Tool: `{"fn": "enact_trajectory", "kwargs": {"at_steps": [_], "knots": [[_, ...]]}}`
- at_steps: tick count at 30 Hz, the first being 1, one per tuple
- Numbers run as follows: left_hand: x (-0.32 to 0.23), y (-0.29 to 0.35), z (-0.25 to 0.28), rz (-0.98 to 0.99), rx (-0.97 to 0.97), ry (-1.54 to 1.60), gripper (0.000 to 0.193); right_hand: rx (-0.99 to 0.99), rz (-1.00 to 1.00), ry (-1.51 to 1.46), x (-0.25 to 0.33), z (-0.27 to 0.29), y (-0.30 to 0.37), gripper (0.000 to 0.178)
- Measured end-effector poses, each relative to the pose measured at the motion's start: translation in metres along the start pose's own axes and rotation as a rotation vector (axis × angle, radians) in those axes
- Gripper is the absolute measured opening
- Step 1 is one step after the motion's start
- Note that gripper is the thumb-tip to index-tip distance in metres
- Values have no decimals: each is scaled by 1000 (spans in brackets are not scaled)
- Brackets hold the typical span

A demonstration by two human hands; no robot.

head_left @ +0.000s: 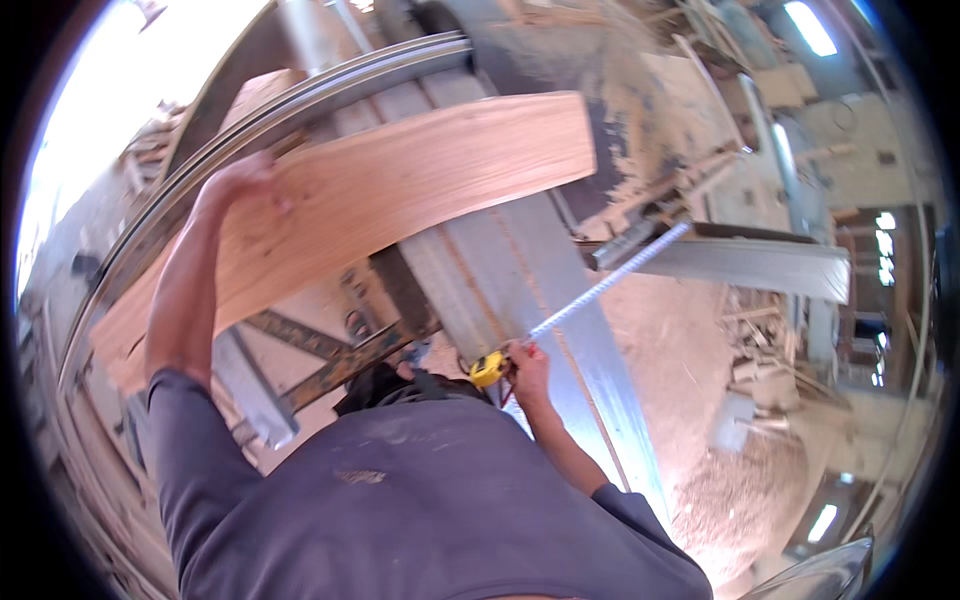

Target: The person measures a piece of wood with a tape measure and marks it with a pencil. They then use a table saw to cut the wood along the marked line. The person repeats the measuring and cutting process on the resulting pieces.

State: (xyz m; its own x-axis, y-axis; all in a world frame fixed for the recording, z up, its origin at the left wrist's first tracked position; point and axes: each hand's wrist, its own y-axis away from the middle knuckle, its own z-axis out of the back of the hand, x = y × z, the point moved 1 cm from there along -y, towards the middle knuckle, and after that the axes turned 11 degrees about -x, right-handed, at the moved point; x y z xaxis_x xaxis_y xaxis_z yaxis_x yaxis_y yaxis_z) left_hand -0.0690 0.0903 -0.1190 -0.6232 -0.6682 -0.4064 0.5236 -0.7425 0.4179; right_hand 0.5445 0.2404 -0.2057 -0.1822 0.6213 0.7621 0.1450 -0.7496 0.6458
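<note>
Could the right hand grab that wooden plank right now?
Probably not straight away: the right hand is holding the yellow tape measure, with its blade pulled out. The wooden plank looks close enough, though, and I see nothing blocking the way.

Looks steeply down from the wearer's head, through the left one of two side-by-side fisheye cameras, upright and unmirrored. Faces past the dark shirt (pixel 420 500), very near at the lower edge, onto the left hand (pixel 243 182), right hand (pixel 530 368) and wooden board (pixel 430 165) close by. Reaches wide to the sawdust pile (pixel 740 490), farther off, with straight edges bent toward the rim.
</note>
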Motion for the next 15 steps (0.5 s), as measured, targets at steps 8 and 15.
{"fn": "enact_trajectory", "kwargs": {"at_steps": [8,15], "knots": [[-52,15,0,54,153,184,60,-162,-22,71,34,-27,37,21],[-47,49,-55,-85,-612,435,42,-56,-92,15,57,-61,66,20]]}}
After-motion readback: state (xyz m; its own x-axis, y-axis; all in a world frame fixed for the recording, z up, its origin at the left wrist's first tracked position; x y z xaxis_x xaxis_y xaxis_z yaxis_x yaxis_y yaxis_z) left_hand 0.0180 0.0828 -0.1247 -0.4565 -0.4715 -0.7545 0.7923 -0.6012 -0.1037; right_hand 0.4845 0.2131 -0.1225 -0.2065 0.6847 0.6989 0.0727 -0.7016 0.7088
